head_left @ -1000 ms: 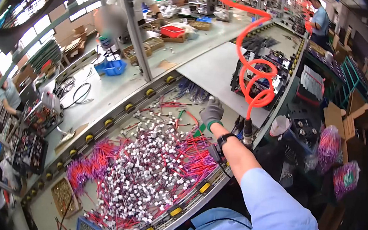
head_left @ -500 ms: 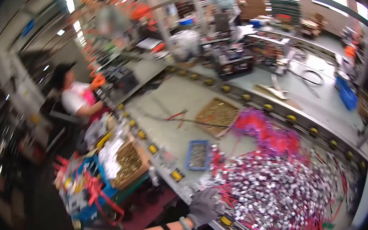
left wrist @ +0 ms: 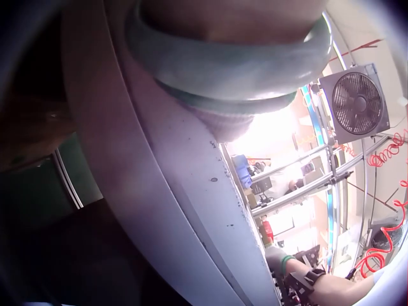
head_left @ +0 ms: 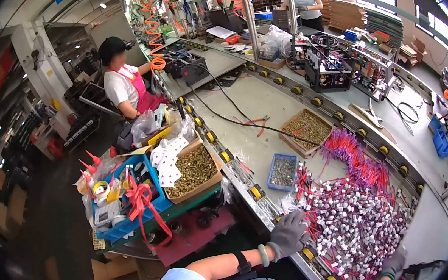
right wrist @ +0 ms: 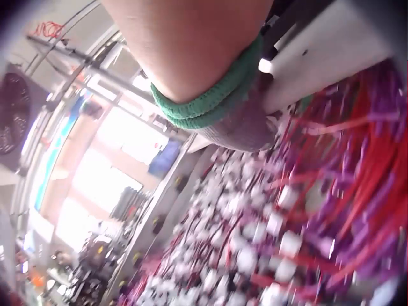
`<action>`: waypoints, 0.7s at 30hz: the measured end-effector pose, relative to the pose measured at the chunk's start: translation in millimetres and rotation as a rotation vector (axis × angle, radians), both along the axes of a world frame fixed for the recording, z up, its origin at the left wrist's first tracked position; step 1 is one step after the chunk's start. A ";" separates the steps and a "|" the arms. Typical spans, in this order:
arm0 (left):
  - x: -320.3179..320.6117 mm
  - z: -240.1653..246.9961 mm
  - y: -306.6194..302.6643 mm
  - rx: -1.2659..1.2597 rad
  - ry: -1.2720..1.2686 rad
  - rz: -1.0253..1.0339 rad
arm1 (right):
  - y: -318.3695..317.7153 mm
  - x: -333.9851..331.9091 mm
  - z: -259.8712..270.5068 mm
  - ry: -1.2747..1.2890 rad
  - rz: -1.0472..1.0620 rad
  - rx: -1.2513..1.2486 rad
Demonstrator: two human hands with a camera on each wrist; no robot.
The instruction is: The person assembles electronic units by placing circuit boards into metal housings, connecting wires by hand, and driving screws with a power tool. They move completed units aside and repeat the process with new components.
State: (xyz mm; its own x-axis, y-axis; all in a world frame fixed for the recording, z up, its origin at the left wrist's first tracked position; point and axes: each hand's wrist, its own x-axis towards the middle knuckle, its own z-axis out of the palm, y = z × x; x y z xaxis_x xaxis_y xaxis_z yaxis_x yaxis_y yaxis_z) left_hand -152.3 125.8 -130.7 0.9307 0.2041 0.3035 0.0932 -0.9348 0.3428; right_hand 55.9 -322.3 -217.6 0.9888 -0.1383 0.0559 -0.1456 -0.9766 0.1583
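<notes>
My left hand (head_left: 289, 235), in a grey glove, rests at the near rail beside the wire pile, its fingers loosely bent at the pile's left end. My right hand (head_left: 395, 262), also gloved, lies at the pile's right edge with fingers pointing away from me. The pile is a heap of short red and purple wires with white connectors (head_left: 355, 227). In the right wrist view the glove (right wrist: 239, 131) overlaps the white connectors, and its fingers are hidden. The left wrist view shows a bangle (left wrist: 229, 67) and the glove cuff; that hand's fingers are hidden there.
A blue tray of small metal parts (head_left: 283, 171) and a box of brass-coloured parts (head_left: 307, 128) stand on the line. Another brass-filled box (head_left: 194, 171) and a cluttered blue bin (head_left: 158, 210) sit left. A seated person (head_left: 128, 85) works farther along.
The head view has swung left, bringing in the seated person, the bins and the left arm. Both hands stay beside the wire pile, at its two ends.
</notes>
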 end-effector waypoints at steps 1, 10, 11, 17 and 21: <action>-0.9 -2.1 -0.1 0.012 -0.030 0.013 | 15.1 9.5 -25.9 -0.111 0.056 0.175; -1.0 -9.3 -2.1 0.037 -0.174 0.038 | 246.5 -90.3 76.9 -0.110 0.578 0.425; -1.3 -8.5 -2.0 0.045 -0.159 0.047 | 262.4 -95.1 76.8 -0.119 0.624 0.437; 4.0 -21.8 8.3 -0.104 -0.159 -0.012 | 312.5 -129.7 107.8 0.003 0.810 0.552; 44.1 -37.7 34.7 -0.291 -0.329 -0.147 | 283.5 -166.0 83.5 0.144 1.009 0.923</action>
State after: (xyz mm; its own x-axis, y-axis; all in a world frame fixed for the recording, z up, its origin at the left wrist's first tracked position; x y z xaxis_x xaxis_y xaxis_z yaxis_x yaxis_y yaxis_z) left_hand -108.2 160.4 -168.4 0.8203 0.1971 0.5369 -0.1908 -0.7906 0.5818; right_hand -110.1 -38.7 -134.1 0.6707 0.7065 0.2259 0.6456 -0.4061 -0.6468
